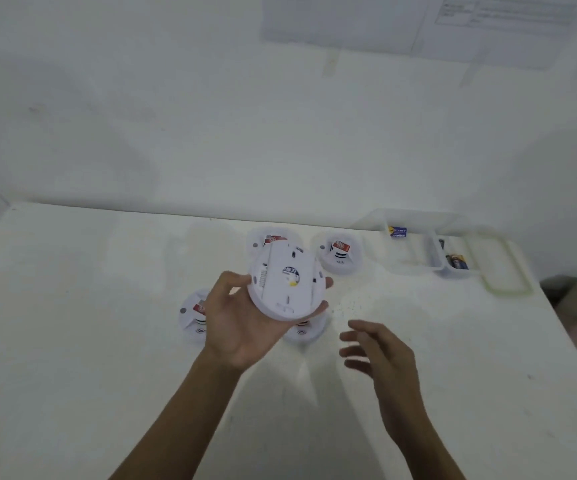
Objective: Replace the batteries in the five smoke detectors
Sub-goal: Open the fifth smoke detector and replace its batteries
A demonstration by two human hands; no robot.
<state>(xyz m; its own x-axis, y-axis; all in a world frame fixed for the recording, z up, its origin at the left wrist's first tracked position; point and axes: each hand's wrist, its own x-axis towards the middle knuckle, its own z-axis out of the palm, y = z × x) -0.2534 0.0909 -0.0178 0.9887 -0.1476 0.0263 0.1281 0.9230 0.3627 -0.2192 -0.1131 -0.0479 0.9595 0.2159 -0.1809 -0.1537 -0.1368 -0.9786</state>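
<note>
White table (107, 306) against a white wall carries everything in the head view. The left hand (242, 323) grips a detector (285, 284) by its rim, lifted over the table with its back turned toward the camera. The right hand (377, 351) hovers just right of it, fingers loosely spread, holding nothing. Four more detectors (339, 252) lie on the table beneath and around.

To do this step well, I judge the left hand should hold the rim steady while the right finds the battery cover on the back and eases it free, not pries. Spare batteries (456, 262) wait in clear tubs (415, 268) at the far right.

The right hand is blurred. The back markings are too small to read, so where the cover sits I cannot tell. The held detector and left hand hide parts of three detectors below.
</note>
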